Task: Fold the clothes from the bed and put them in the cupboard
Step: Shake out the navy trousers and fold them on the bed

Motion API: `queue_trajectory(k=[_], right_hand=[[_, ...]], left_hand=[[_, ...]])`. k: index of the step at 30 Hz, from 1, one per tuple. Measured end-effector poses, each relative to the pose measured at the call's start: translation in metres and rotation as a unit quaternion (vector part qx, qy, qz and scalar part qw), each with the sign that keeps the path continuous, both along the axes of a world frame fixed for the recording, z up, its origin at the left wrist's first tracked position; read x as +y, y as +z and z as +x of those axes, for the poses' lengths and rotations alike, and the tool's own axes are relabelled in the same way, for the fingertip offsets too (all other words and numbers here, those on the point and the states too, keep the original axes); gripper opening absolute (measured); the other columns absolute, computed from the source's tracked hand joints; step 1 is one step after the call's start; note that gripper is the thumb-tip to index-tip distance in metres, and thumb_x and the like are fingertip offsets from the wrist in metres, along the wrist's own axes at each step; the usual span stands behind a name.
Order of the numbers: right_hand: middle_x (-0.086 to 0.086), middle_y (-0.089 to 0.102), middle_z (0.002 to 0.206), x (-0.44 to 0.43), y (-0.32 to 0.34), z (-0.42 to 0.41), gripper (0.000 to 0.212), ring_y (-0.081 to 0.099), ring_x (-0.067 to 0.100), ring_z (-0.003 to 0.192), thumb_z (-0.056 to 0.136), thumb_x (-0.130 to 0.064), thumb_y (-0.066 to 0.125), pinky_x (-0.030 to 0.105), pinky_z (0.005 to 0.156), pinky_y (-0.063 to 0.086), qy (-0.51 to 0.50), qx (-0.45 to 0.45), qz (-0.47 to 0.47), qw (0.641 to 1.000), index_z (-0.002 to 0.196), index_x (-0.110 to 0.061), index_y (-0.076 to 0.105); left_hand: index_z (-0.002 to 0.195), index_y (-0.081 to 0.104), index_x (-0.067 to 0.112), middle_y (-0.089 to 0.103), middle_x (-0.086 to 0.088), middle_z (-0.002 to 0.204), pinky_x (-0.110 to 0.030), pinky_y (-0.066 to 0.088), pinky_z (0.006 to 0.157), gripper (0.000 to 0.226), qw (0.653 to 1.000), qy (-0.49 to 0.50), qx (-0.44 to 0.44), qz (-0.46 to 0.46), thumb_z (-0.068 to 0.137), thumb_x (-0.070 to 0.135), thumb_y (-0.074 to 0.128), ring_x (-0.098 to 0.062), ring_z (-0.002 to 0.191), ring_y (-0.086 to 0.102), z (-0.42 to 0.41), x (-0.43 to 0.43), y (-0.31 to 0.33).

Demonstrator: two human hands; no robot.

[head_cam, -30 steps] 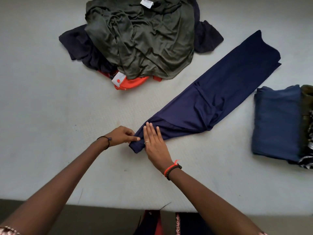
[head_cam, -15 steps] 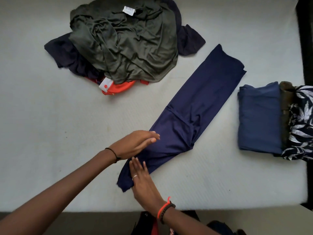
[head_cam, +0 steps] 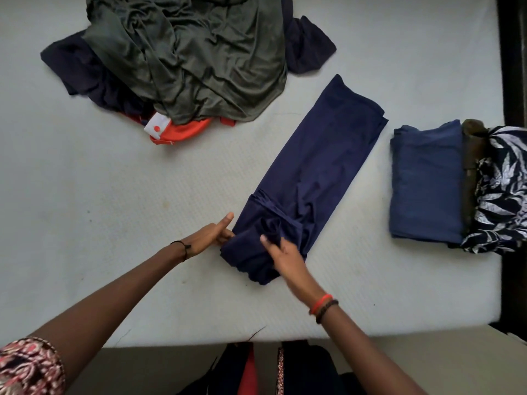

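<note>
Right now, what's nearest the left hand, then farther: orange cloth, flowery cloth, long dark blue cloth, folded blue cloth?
1. Long dark blue cloth: left hand holds its near end.
2. Orange cloth: farther back, slightly left.
3. Folded blue cloth: far right.
4. Flowery cloth: right edge, farthest.

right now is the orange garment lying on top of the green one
No, the orange garment pokes out from beneath the olive green garment.

Soft even light; edges bend, right hand [head_cam: 288, 253] blurred.
</note>
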State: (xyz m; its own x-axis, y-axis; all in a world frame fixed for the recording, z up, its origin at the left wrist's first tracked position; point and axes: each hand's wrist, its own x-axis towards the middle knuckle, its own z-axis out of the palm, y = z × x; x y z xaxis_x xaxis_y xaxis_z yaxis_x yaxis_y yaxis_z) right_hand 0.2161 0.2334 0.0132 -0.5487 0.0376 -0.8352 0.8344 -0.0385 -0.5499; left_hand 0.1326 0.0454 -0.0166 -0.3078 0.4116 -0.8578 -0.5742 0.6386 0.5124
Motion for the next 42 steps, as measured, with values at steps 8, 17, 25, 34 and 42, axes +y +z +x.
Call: queue_trajectory(k=[8, 17, 25, 34, 42], right_hand=[[0.004, 0.068, 0.104, 0.035, -0.034, -0.034, 0.025, 0.065, 0.010, 0.089, 0.089, -0.011, 0.064, 0.020, 0.071, 0.057, -0.061, -0.027, -0.036, 0.997, 0.113, -0.005, 0.062], [0.001, 0.067, 0.091, 0.017, -0.033, -0.023, 0.039, 0.064, 0.015, 0.089, 0.079, -0.038, 0.074, 0.039, 0.089, 0.053, -0.056, 0.004, 0.116, 0.992, 0.105, -0.015, 0.055], [-0.003, 0.057, 0.100, -0.007, -0.021, 0.039, 0.081, 0.061, 0.006, 0.088, 0.076, -0.011, 0.078, 0.010, 0.066, 0.049, -0.058, -0.004, 0.040, 0.998, 0.141, -0.026, 0.030], [0.005, 0.050, 0.091, -0.001, -0.029, 0.045, 0.070, 0.051, 0.012, 0.079, 0.079, -0.006, 0.074, 0.014, 0.073, 0.049, -0.051, 0.037, 0.092, 0.994, 0.129, -0.041, 0.038], [0.016, 0.033, 0.150, -0.034, -0.010, 0.063, 0.101, 0.029, 0.029, 0.140, 0.067, -0.041, 0.077, 0.046, 0.112, 0.028, 0.325, 0.243, 0.444, 0.799, 0.148, -0.007, 0.027]], left_hand=[[0.074, 0.066, 0.027, 0.058, 0.010, 0.071, -0.024, 0.039, 0.072, 0.032, 0.993, -0.044, 0.109, -0.011, 0.091, 0.051, 0.052, -0.006, 0.068, 0.051, 0.012, 0.000, -0.017], [0.083, 0.062, 0.029, 0.061, 0.015, 0.071, -0.017, 0.041, 0.068, 0.019, 0.988, 0.019, 0.151, -0.028, 0.091, 0.044, 0.054, 0.000, 0.068, 0.054, 0.022, 0.004, -0.010], [0.090, 0.064, 0.026, 0.068, 0.009, 0.094, -0.013, 0.047, 0.081, 0.015, 0.972, 0.100, 0.207, -0.041, 0.079, 0.028, 0.075, 0.000, 0.089, 0.062, 0.040, -0.013, -0.007], [0.082, 0.065, 0.027, 0.069, 0.008, 0.089, -0.010, 0.047, 0.075, 0.012, 0.959, 0.121, 0.249, -0.054, 0.086, 0.016, 0.067, -0.008, 0.086, 0.064, 0.031, -0.011, -0.020], [0.147, 0.029, 0.017, 0.025, 0.000, 0.155, -0.045, 0.018, 0.115, 0.073, 0.738, -0.334, 0.585, -0.022, 0.088, 0.055, 0.046, -0.013, 0.143, 0.023, 0.041, -0.023, -0.013]])
